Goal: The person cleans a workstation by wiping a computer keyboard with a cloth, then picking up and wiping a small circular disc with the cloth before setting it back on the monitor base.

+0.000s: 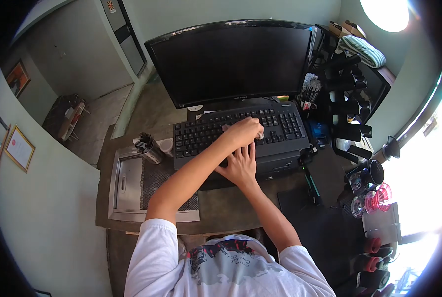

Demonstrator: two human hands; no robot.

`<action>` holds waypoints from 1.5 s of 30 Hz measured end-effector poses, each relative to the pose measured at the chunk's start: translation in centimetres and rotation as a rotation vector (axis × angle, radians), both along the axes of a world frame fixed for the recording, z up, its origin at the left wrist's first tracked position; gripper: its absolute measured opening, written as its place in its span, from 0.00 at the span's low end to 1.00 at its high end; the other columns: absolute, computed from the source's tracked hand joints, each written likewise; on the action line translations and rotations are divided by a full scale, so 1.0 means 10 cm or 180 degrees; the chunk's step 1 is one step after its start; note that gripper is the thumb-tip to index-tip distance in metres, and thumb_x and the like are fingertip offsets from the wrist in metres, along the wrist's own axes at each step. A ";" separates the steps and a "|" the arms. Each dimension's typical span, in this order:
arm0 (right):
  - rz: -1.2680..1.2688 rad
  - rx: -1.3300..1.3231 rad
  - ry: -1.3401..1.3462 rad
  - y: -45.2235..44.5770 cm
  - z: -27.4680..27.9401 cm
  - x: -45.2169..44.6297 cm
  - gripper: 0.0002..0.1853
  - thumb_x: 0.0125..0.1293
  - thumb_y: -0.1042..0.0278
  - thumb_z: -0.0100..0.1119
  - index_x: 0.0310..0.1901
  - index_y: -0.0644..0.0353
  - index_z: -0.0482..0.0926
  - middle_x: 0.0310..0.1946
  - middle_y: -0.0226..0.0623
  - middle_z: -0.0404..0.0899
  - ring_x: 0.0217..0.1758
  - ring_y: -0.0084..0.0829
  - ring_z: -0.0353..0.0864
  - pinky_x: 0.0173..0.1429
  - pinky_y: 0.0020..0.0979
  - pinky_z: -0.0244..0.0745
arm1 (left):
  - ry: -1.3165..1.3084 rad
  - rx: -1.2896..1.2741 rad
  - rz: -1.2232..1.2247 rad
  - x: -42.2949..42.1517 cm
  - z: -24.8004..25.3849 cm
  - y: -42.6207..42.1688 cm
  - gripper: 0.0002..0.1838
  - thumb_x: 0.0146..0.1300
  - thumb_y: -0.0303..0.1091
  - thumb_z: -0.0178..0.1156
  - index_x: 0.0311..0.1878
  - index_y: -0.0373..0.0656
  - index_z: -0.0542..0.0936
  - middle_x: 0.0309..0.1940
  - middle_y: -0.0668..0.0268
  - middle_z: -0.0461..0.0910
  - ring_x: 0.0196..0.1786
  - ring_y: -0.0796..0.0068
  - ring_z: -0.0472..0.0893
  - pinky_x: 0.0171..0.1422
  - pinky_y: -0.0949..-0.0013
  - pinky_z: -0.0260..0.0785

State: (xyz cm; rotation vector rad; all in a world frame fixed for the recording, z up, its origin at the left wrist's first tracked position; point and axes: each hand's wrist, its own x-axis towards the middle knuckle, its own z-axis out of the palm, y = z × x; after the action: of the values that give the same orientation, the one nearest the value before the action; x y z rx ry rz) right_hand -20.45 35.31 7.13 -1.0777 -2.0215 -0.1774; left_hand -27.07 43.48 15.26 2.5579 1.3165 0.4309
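A black keyboard (196, 141) lies in front of a large dark monitor (235, 64). Over the middle of its keys, my left hand (244, 131) is closed on a crumpled greyish cloth (226, 127), of which only small bits show at either side of the fingers. My right hand (239, 167) rests just below it on the keyboard's front edge, fingers spread, with the fingertips partly hidden under my left hand. My left forearm crosses over the keyboard's lower left part.
Left of the keyboard stand a metal holder with dark utensils (150, 151), a white cup (167, 146) and a metal tray (130, 185). Stacked black cups (347, 106) and a folded striped towel (362, 51) are at the right, with pink and clear drippers (379, 197) nearer the window.
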 end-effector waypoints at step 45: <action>0.0290 0.0358 -0.0165 0.02 -0.11 0.06 0.27 0.53 0.44 0.64 0.51 0.52 0.79 0.53 0.38 0.74 0.62 0.40 0.69 0.67 0.46 0.60 | 0.0271 -0.0166 -0.0042 0.10 0.02 -0.07 0.11 0.58 0.29 0.60 0.43 0.44 0.84 0.43 0.56 0.79 0.51 0.55 0.79 0.54 0.60 0.72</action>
State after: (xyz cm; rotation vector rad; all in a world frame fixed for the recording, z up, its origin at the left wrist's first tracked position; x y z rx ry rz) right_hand -19.80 35.48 5.99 -0.9180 -2.0761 -0.2707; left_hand -26.09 42.81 15.46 2.5663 1.3201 0.2841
